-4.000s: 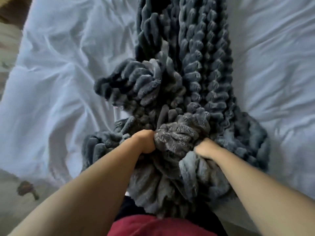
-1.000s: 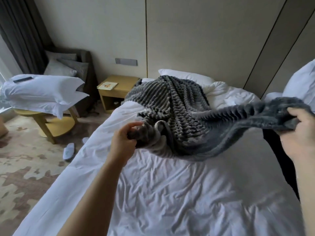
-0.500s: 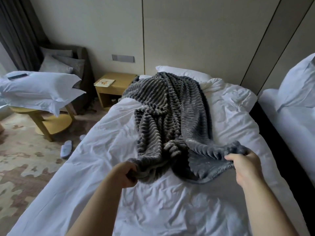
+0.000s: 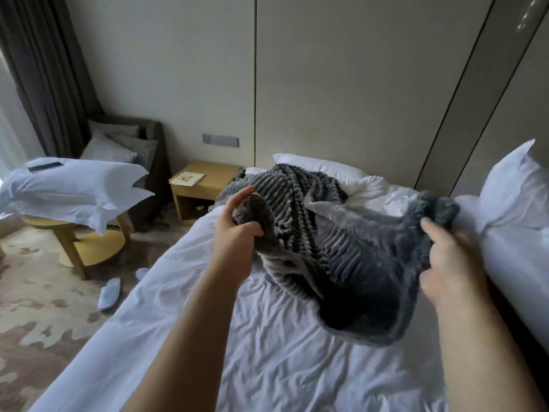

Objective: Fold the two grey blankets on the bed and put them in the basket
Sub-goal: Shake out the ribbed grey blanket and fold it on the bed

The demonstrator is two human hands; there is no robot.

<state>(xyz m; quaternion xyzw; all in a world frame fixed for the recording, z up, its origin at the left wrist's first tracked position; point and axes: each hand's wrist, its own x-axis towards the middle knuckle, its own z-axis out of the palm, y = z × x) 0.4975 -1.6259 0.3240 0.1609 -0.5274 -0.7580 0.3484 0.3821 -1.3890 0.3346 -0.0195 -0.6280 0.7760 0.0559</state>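
Observation:
A ribbed grey blanket [image 4: 309,221] lies bunched along the white bed [image 4: 267,352], reaching up to the pillow. My left hand [image 4: 237,230] grips one corner of it, lifted above the sheet. My right hand [image 4: 448,263] grips the other end, which hangs in a sagging fold [image 4: 371,307] over the bed. The right hand is blurred by motion. I can make out only one blanket. No basket is in view.
A second bed with a white pillow [image 4: 514,191] stands close on the right. On the left are a wooden nightstand [image 4: 205,188], a round yellow table [image 4: 86,242] stacked with pillows, an armchair [image 4: 136,150], and slippers [image 4: 110,292] on the patterned carpet.
Both hands have risen from near the sheet, lifting the blanket's near edge. The right hand has moved right and up; the fold now hangs in the air.

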